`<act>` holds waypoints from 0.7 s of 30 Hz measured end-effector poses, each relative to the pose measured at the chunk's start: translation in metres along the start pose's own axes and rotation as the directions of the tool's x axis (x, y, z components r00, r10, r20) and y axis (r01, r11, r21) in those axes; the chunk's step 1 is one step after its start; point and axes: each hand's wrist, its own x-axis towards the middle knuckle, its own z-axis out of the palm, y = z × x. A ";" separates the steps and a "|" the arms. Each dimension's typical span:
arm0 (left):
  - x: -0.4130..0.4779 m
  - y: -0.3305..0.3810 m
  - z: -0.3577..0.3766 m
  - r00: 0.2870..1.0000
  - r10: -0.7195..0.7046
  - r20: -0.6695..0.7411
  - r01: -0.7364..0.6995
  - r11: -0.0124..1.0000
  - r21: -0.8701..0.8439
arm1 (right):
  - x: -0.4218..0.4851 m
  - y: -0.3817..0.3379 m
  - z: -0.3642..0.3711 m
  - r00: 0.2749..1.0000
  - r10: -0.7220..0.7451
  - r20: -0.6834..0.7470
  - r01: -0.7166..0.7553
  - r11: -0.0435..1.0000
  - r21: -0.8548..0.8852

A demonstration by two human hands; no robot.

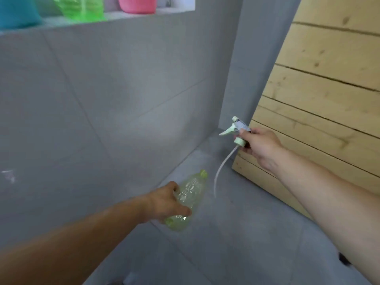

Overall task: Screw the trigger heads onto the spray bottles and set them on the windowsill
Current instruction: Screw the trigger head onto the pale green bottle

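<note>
The left hand (166,202) is closed around a pale green bottle (188,199), with the fingers wrapped over its lower body. The bottle is tilted, its open neck pointing up and away toward the wooden panel (320,95), and its base is close to the grey tiled floor (236,233); I cannot tell if the base touches the floor. The right hand (260,147) is closed on a trigger head (236,131), holding it in the air just in front of the lower left edge of the panel. The head is white and pale green, its lever points to the left, away from the panel, and the screw collar is below the fingers. A thin white tube (221,169) hangs from the collar and curves down, ending near the neck of the bottle but apart from it. The head is not on the bottle; the two are held separately, the bottle lower and farther from the panel. High up and far from the panel, on the sill (174,12) at the top of the grey wall, stand a blue thing (16,13), a green thing (82,9) and a pink thing (136,5), all blurred and cut by the frame edge.
</note>
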 end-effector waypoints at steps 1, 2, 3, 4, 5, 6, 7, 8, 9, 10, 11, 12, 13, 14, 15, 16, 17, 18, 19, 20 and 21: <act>-0.012 0.004 -0.008 1.000 0.020 -0.023 -0.019 0.999 0.036 | -0.009 -0.018 -0.007 0.999 -0.031 -0.027 0.033 0.998 0.047; -0.023 0.008 -0.015 0.998 0.036 -0.042 -0.033 0.997 0.075 | -0.019 -0.035 -0.014 0.998 -0.054 -0.045 0.059 0.993 0.099; -0.035 0.011 -0.022 0.997 0.050 -0.063 -0.043 0.993 0.109 | -0.029 -0.050 -0.020 0.996 -0.073 -0.059 0.081 0.986 0.145; -0.046 0.014 -0.028 0.995 0.065 -0.082 -0.054 0.990 0.131 | -0.038 -0.063 -0.025 0.993 -0.091 -0.073 0.103 0.978 0.180; -0.057 0.016 -0.034 0.992 0.082 -0.098 -0.067 0.988 0.140 | -0.048 -0.076 -0.030 0.990 -0.109 -0.089 0.125 0.971 0.206; -0.066 0.018 -0.038 0.989 0.096 -0.111 -0.080 0.987 0.141 | -0.055 -0.086 -0.034 0.987 -0.122 -0.106 0.144 0.963 0.226; -0.077 0.020 -0.042 0.986 0.109 -0.124 -0.092 0.986 0.139 | -0.065 -0.096 -0.038 0.983 -0.138 -0.122 0.165 0.955 0.247; -0.087 0.022 -0.044 0.984 0.117 -0.132 -0.100 0.986 0.132 | -0.074 -0.104 -0.042 0.979 -0.152 -0.135 0.184 0.946 0.268; -0.096 0.023 -0.046 0.982 0.126 -0.138 -0.109 0.987 0.120 | -0.083 -0.111 -0.045 0.976 -0.162 -0.146 0.199 0.935 0.293; -0.105 0.024 -0.047 0.981 0.134 -0.142 -0.119 0.987 0.111 | -0.092 -0.117 -0.048 0.973 -0.174 -0.154 0.215 0.926 0.312; -0.111 0.024 -0.047 0.979 0.142 -0.145 -0.128 0.986 0.104 | -0.100 -0.122 -0.049 0.971 -0.180 -0.160 0.224 0.918 0.328; -0.118 0.026 -0.046 0.977 0.152 -0.149 -0.138 0.985 0.100 | -0.107 -0.125 -0.051 0.969 -0.185 -0.164 0.231 0.911 0.342; -0.124 0.027 -0.046 0.975 0.164 -0.153 -0.151 0.984 0.096 | -0.115 -0.128 -0.051 0.969 -0.188 -0.162 0.235 0.905 0.354; -0.130 0.029 -0.045 0.972 0.177 -0.154 -0.165 0.982 0.089 | -0.121 -0.129 -0.051 0.969 -0.189 -0.157 0.235 0.902 0.363; -0.135 0.031 -0.043 0.969 0.190 -0.155 -0.179 0.980 0.085 | -0.126 -0.129 -0.051 0.970 -0.188 -0.152 0.232 0.899 0.370; -0.139 0.033 -0.043 0.967 0.202 -0.155 -0.191 0.978 0.080 | -0.130 -0.128 -0.051 0.971 -0.186 -0.149 0.230 0.899 0.374; -0.143 0.035 -0.042 0.966 0.210 -0.151 -0.201 0.977 0.071 | -0.133 -0.127 -0.051 0.972 -0.182 -0.148 0.225 0.900 0.373; -0.146 0.036 -0.042 0.966 0.215 -0.147 -0.209 0.976 0.057 | -0.136 -0.126 -0.051 0.972 -0.178 -0.151 0.222 0.904 0.366; -0.149 0.037 -0.041 0.965 0.219 -0.144 -0.215 0.976 0.044 | -0.137 -0.125 -0.050 0.973 -0.172 -0.154 0.218 0.908 0.358; -0.151 0.038 -0.041 0.964 0.226 -0.144 -0.222 0.974 0.037 | -0.138 -0.122 -0.049 0.974 -0.169 -0.154 0.214 0.911 0.352; -0.153 0.039 -0.040 0.962 0.235 -0.143 -0.232 0.972 0.039 | -0.140 -0.120 -0.048 0.976 -0.165 -0.146 0.207 0.913 0.352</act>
